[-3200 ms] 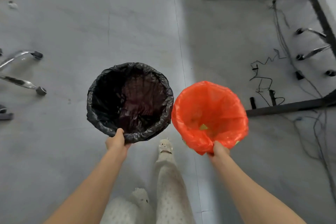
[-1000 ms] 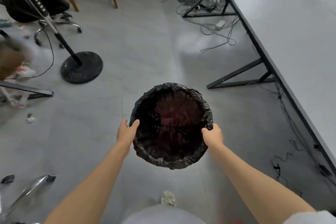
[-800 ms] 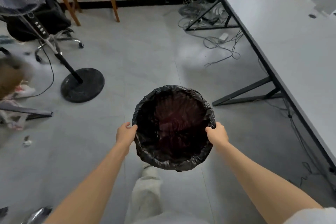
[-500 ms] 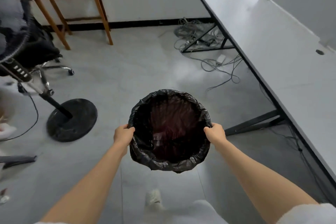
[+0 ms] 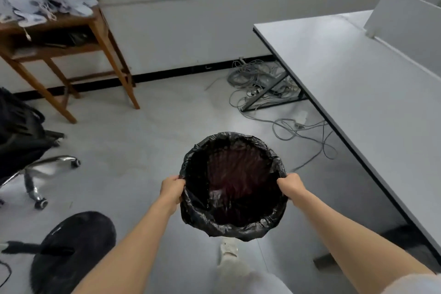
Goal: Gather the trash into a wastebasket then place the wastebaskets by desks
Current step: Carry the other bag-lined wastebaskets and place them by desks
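Seen from above, looking fwd and down: a grey floor (image 5: pixel 148 150) takes up most of the view, w/ a wide open stretch in the middle, between furniture on the left and a desk on the right. The white desk (image 5: pixel 372 93) runs along the right side; its dark front edge slants from upper centre down to the lower right, and a white divider panel (image 5: pixel 405 21) stands on its far end. Top left, against the white wall, is a wooden table (image 5: pixel 71 38) w/ pale bags heaped on top. At the left edge sits a black office chair (image 5: pixel 21 141) w/ chrome legs; bottom left is a round black fan base (image 5: pixel 71 250). A tangle of grey cables (image 5: pixel 262 83) lies on the floor by the desk's far leg, trailing toward the viewer. Centre, held just left of the desk edge: a wastebasket (image 5: pixel 232 186) lined w/ a black bag. The left hand (image 5: pixel 172 188) grips its left rim and the right hand (image 5: pixel 291 186) grips its right rim, fingers curled over the bag, hands apart. Below it, a pale shoe (image 5: pixel 229 248).
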### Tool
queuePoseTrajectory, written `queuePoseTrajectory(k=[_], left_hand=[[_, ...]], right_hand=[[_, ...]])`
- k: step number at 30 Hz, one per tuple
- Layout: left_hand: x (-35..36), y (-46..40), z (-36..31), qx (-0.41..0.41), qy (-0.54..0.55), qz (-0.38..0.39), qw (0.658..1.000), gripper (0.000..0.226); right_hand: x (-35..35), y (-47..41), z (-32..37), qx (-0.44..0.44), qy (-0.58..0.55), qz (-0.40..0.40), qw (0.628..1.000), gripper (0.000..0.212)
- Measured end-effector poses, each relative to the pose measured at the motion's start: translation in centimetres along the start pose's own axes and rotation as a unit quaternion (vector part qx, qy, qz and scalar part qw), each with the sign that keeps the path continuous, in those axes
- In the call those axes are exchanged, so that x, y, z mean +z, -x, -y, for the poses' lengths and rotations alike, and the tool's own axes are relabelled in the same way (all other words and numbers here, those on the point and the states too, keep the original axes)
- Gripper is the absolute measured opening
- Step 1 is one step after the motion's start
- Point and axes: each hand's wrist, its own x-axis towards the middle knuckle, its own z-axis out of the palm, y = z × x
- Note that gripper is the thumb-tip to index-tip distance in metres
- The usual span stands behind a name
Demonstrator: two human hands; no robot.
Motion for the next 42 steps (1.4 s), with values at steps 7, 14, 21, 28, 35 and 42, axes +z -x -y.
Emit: queuePoseTrajectory(k=[7,14,21,28,35,42], left_hand=[[-0.3,-13.2,-14.8,0.005,0.025,-0.048,0.999,0.033],[1.5,-28.6,-27.0,0.008,0.027,-0.039,0.999,0.027],[4.9,-43.0,-38.5,-0.015,0.003,-0.015,1.0,0.029],[8.5,-52.9,-45.0,-0.05,-0.046,-0.012,0.998,0.034],[17.0,-67.6,-46.8,-0.089,-0.039,-0.015,0.995,0.02],[24.4,-83.1,-42.3,-0.149,-0.074,0.004,0.986,0.043]], right_hand=[[1.0,-13.2,17.8,-0.028,0.0,0.047,0.999,0.016],[3.3,-25.7,29.9,-0.006,-0.042,0.036,0.998,0.027],[3.5,-37.4,41.1,0.038,-0.061,0.004,0.997,0.026],[4.4,-46.6,47.1,0.085,-0.037,-0.027,0.995,0.026],[9.1,-64.6,49.7,0.131,-0.017,-0.005,0.991,0.038],[16.7,-79.4,46.8,0.209,-0.054,-0.026,0.976,0.043]])
